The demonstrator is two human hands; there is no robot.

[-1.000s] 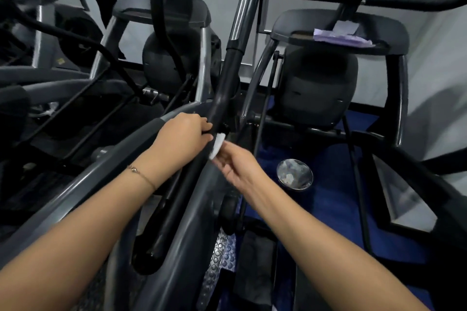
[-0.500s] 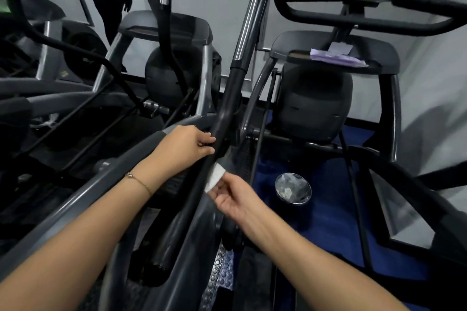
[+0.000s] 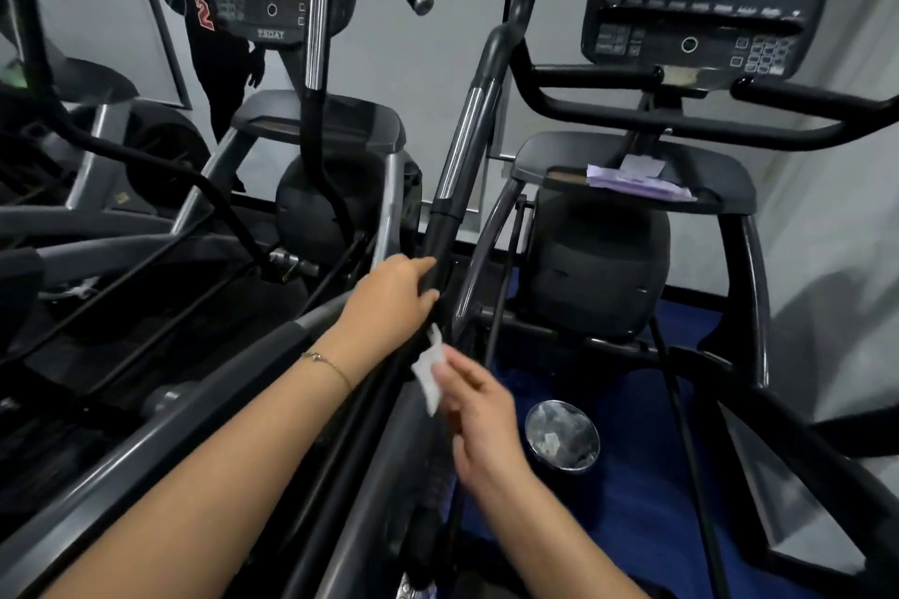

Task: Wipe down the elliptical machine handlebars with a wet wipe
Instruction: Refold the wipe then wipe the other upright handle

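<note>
head view. the left hand (image 3: 389, 302) grips the black lower part of the elliptical's handlebar (image 3: 464, 141), its fingers curled round the tube below the chrome section. just below that grip, the right hand (image 3: 481, 409) pinches a white wet wipe (image 3: 430, 370) between thumb and fingertips. the wipe's upper edge lies at the handlebar, though motion blur hides whether it touches. right of the handlebar, a purple packet (image 3: 637, 182) lies on a tray beneath the console (image 3: 700, 0). lower right of the handlebar stands a round metal bin (image 3: 562, 435).
</note>
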